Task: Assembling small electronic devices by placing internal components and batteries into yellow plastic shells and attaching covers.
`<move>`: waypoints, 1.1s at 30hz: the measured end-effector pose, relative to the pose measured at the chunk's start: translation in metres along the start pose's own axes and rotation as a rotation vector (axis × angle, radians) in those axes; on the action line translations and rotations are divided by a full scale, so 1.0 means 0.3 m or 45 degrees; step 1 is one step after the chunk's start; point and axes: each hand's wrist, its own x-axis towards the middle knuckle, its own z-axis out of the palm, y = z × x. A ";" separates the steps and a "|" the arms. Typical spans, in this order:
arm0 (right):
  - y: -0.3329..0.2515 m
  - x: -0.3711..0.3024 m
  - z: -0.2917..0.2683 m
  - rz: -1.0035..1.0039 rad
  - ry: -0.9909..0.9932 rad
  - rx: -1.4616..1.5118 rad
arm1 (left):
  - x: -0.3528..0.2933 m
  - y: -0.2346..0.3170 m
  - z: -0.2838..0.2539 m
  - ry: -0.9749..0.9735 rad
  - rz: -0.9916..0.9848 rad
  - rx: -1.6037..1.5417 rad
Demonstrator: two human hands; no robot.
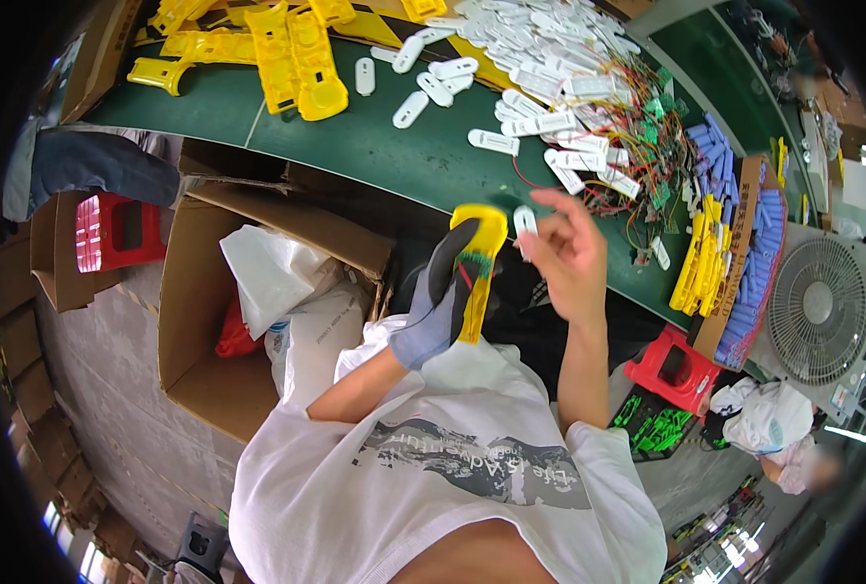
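Note:
My left hand (429, 310), in a grey and black work glove, is closed around a long yellow plastic housing (483, 230) held over my lap at the table's near edge. Inside the housing sit a small green circuit board (478, 263) and a red wire. Just to the right, my bare right hand (575, 261) pinches a small white oval plastic cover (524, 222) between thumb and fingers. The cover is apart from the housing. Beyond my hands, a heap of similar white covers (540, 58) lies on the green table (355, 146).
More yellow housings (296, 63) lie at the table's far left. Wired green boards (657, 112) tangle on the right, near blue cylindrical cells (710, 146) and a carton (744, 229) of more. An open cardboard box (199, 321) stands left, a fan (817, 310) and red stool (674, 370) right.

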 end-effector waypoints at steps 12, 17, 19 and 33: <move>0.078 -0.221 -0.129 -0.038 0.406 0.204 | 0.122 -0.016 0.226 -0.222 0.087 0.412; 0.084 -0.214 -0.146 -0.065 0.426 0.220 | 0.138 -0.045 0.260 -0.152 0.160 0.458; 0.094 -0.200 -0.145 -0.050 0.446 0.219 | 0.144 -0.054 0.250 -0.133 0.190 0.527; 0.097 -0.178 -0.170 -0.180 0.752 0.112 | 0.206 -0.055 0.330 -0.211 0.225 0.709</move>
